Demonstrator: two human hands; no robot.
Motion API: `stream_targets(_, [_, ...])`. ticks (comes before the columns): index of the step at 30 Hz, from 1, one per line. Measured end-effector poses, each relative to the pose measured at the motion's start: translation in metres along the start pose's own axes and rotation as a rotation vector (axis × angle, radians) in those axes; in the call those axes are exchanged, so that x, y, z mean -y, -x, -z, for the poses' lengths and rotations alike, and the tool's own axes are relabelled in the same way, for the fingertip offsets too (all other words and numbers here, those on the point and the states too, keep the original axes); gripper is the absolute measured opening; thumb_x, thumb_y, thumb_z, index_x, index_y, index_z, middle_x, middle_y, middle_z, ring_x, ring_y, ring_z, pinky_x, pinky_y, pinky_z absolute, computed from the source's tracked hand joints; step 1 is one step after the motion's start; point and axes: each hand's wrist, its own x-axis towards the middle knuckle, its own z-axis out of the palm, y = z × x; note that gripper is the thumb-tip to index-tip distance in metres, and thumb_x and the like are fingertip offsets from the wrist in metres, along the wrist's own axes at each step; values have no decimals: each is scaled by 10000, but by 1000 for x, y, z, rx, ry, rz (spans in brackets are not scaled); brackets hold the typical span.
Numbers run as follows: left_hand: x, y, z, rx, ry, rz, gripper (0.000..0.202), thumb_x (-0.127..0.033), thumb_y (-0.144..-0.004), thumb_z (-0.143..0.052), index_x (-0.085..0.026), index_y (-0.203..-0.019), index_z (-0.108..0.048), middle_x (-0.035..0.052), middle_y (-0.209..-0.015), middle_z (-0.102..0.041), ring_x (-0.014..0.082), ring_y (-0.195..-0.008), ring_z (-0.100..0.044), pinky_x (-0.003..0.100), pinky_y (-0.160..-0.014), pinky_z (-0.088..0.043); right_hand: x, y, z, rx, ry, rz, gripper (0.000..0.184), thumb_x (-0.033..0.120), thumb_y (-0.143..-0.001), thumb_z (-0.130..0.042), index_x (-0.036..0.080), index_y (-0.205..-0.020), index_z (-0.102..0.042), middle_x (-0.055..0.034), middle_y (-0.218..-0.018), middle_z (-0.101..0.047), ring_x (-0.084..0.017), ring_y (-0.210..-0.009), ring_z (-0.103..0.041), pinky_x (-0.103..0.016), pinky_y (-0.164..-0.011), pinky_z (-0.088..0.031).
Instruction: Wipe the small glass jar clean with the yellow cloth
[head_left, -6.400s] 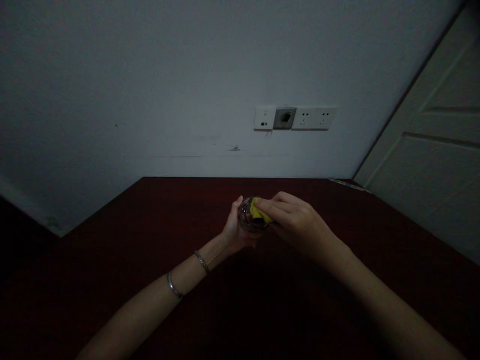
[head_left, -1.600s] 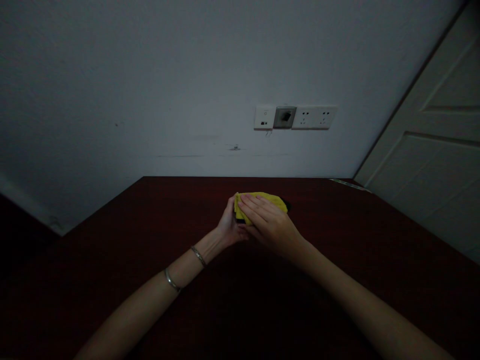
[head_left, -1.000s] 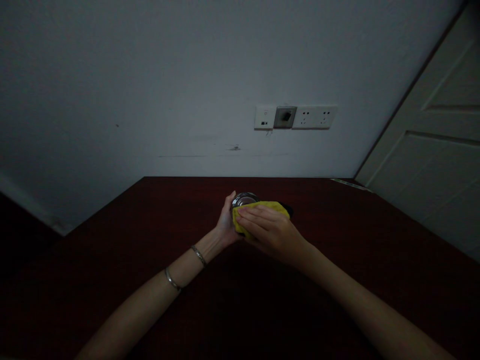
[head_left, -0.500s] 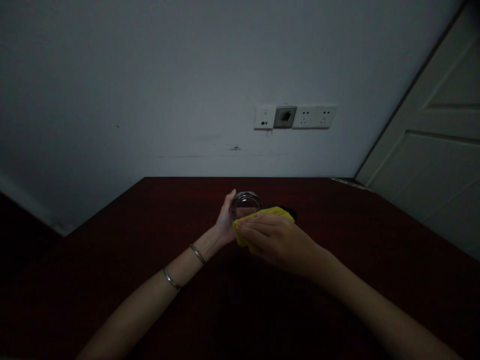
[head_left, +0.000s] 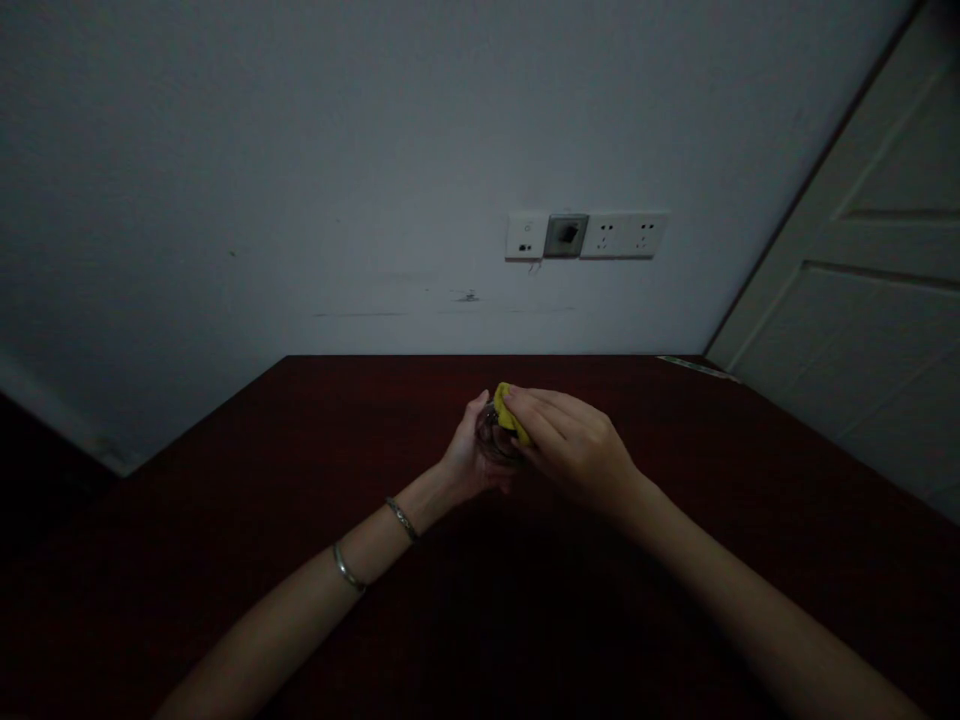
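My left hand is closed around a clear round glass vessel, held above the middle of the table. Whether it is a jar, cup or bowl I cannot tell in the dim light. Pinched in my right hand is a yellow cloth, pressed against the right side and upper rim of the glass. The right-hand fingers hide much of the cloth and part of the glass.
A dark red wooden table spreads under both arms and meets a pale wall. Sockets and switches are set in the wall. To the right stands a white panelled door. A thin strip lies at the table's back right.
The right hand and cloth have shifted from the front of the glass to its right side and upper rim. The cloth looks more bunched. The glass has tilted and moved slightly right and nearer.
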Motion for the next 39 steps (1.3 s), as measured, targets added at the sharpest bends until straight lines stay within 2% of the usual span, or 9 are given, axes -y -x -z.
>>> stream_targets(6, [1,-1,2,-110,-58,-11,587,-619,-856,-311,-141,-734,-631,47,-496,-603,175,-369,-537,273,-331,-428,13,-2,-5,-2,-62,52,245,177,-899,-463,66,-1049,-622,-130,-995,-712,-221,-948,-649,-340,-808,-561])
stream_targets(12, [-1,-2,-1,-155,73,-119,509,-537,-861,-428,-107,-666,-620,71,-566,-640,152,-491,-605,222,-462,-452,22,-4,-3,38,-54,117,265,147,-924,-386,92,-920,-646,-108,-904,-723,-193,-831,-659,-301,-668,-565])
stream_targets(14, [-3,-1,-4,-169,109,-131,510,-528,-858,-443,-94,-660,-623,83,-579,-644,150,-511,-608,226,-496,-462,23,-3,-3,59,-47,142,262,136,-927,-387,89,-929,-645,-110,-924,-721,-191,-842,-657,-302,-686,-564])
stream_targets(22, [-8,3,-5,-241,129,-114,523,-548,-846,-438,-95,-687,-645,97,-599,-659,165,-527,-610,253,-526,-475,23,-5,3,317,-95,170,231,168,-939,-402,117,-905,-624,-97,-878,-698,-169,-842,-634,-272,-664,-541])
stream_targets(26, [-9,2,2,-198,134,-24,633,-643,-814,-390,-74,-736,-656,118,-603,-652,172,-505,-598,241,-435,-443,15,-8,15,474,-139,174,180,164,-936,-427,130,-963,-602,-79,-883,-685,-159,-861,-621,-268,-663,-524])
stream_targets(30, [-11,2,5,-115,171,-11,639,-659,-815,-374,-84,-675,-616,67,-514,-583,72,-330,-407,154,-278,-225,8,-10,26,575,-149,149,170,188,-928,-448,142,-957,-609,-69,-911,-679,-185,-881,-620,-287,-640,-514])
stream_targets(33, [-11,1,7,-29,189,-25,616,-645,-822,-378,-93,-659,-595,60,-518,-576,47,-319,-354,135,-265,-200,3,-9,31,614,-164,63,152,199,-905,-481,150,-916,-625,-64,-882,-678,-182,-822,-628,-288,-616,-504])
stream_targets(36, [-10,0,11,23,178,-48,587,-629,-829,-383,-100,-711,-609,66,-562,-599,42,-324,-357,127,-266,-195,-7,-7,35,573,-210,-24,163,198,-842,-583,165,-991,-638,-68,-898,-685,-177,-799,-642,-292,-645,-516])
stream_targets(39, [-9,0,16,37,83,16,679,-694,-808,-314,-99,-805,-642,107,-622,-639,47,-299,-349,145,-262,-195,-19,-4,40,408,-240,-57,301,187,-812,-628,158,-1110,-616,-88,-960,-696,-190,-846,-655,-312,-712,-542])
